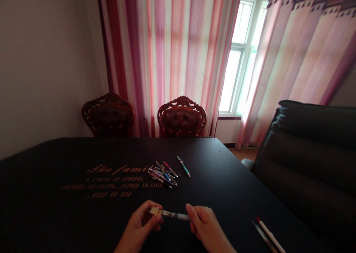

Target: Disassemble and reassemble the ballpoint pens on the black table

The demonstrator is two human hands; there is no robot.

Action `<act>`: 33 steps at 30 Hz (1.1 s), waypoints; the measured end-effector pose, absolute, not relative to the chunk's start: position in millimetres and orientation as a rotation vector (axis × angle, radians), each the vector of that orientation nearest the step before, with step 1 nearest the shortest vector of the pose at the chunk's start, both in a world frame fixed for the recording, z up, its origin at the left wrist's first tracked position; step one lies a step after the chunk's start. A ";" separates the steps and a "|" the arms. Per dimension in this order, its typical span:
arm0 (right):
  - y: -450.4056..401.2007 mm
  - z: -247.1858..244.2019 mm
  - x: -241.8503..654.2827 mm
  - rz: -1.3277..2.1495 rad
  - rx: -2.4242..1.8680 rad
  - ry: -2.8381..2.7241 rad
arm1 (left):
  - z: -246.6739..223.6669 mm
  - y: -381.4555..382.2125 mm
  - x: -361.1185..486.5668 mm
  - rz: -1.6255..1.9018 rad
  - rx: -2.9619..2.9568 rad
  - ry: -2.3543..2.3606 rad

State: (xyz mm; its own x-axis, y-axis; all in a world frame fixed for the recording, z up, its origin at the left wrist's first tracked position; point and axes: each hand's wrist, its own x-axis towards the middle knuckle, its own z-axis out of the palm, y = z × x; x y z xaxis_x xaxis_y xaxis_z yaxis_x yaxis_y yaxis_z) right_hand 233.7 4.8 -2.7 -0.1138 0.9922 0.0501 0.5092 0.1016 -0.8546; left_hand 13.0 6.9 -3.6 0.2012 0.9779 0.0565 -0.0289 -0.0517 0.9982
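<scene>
Near the front of the dark table (41, 208), a pen (178, 216) with a pale barrel lies level between my two hands. My left hand (146, 221) pinches its yellowish, clear end between thumb and fingers. The other end is gripped by my right hand (201, 221), thumb on top, and is hidden in the fingers. Beyond my hands is a pile of several pens (164, 174) in mixed colours. A single teal and dark pen (183, 166) rests just right of that pile.
Pens, one of them white with a red tip (269, 233), lie at the table's right front. Two carved chairs (182, 119) stand behind the far edge. A black padded chair (311, 164) is at the right.
</scene>
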 end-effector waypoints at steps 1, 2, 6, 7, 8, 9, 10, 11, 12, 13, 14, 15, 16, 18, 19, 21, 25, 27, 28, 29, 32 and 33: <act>4.8 -2.8 233.2 0.910 -1.483 -1.715 | -2.4 7.0 13.6 1.102 1.325 1.020; 4.8 -3.1 232.7 0.914 -1.483 -1.714 | -1.1 7.2 14.2 1.096 1.329 1.024; 3.5 -3.1 231.6 0.937 -1.465 -1.683 | 3.5 7.2 15.6 1.058 1.336 1.076; 2.9 -2.5 231.6 0.931 -1.455 -1.682 | 4.5 7.0 15.6 1.050 1.332 1.092; 2.2 -1.5 231.6 0.919 -1.445 -1.683 | 5.4 6.7 15.4 1.046 1.327 1.106; 1.6 -0.3 231.6 0.905 -1.432 -1.686 | 6.1 6.5 15.1 1.047 1.318 1.117; 1.0 0.9 231.6 0.900 -1.414 -1.686 | 6.6 6.3 14.7 1.053 1.308 1.125; 0.5 2.0 231.6 0.905 -1.389 -1.680 | 6.8 6.4 14.1 1.060 1.297 1.129; 0.2 2.7 231.6 0.912 -1.356 -1.671 | 6.7 6.7 13.6 1.069 1.285 1.130; 0.0 2.7 231.5 0.919 -1.322 -1.664 | 6.4 7.3 13.0 1.079 1.274 1.126; 0.1 2.1 231.3 0.929 -1.294 -1.662 | 5.7 8.0 12.5 1.089 1.263 1.120; 0.4 0.9 231.1 0.946 -1.277 -1.661 | 4.8 8.9 12.2 1.097 1.255 1.112; 0.7 -0.7 230.9 0.965 -1.275 -1.662 | 3.6 9.8 11.9 1.102 1.250 1.103; 1.3 -3.9 230.3 1.010 -1.305 -1.671 | 0.9 11.1 11.8 1.104 1.251 1.078; 1.4 -4.9 230.1 1.028 -1.325 -1.674 | -0.3 11.4 11.9 1.101 1.256 1.064; 1.2 -4.9 229.6 1.032 -1.352 -1.697 | -2.6 11.0 12.1 1.088 1.279 1.049; -0.7 0.1 229.4 0.987 -1.363 -1.756 | -6.4 9.4 10.9 1.054 1.337 1.068; -1.7 2.2 229.8 0.974 -1.364 -1.762 | -8.5 9.9 9.3 1.047 1.367 1.093; -2.2 2.8 230.2 0.969 -1.356 -1.761 | -9.5 10.5 8.4 1.046 1.374 1.106; -2.5 3.1 230.5 0.962 -1.343 -1.759 | -10.3 11.1 7.6 1.043 1.371 1.115; -2.8 2.7 231.6 0.935 -1.285 -1.732 | -11.3 12.6 6.7 1.043 1.337 1.095; -2.5 2.1 231.9 0.932 -1.267 -1.715 | -11.2 12.7 6.9 1.047 1.333 1.081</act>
State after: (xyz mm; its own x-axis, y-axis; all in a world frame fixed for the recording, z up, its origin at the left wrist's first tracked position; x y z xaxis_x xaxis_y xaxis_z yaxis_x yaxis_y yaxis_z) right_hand 231.9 -2.5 2.1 -0.1866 0.9679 0.1683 0.3852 0.2297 -0.8938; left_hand 6.9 12.7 -11.2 0.2013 0.9795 0.0059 0.0371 -0.0137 0.9992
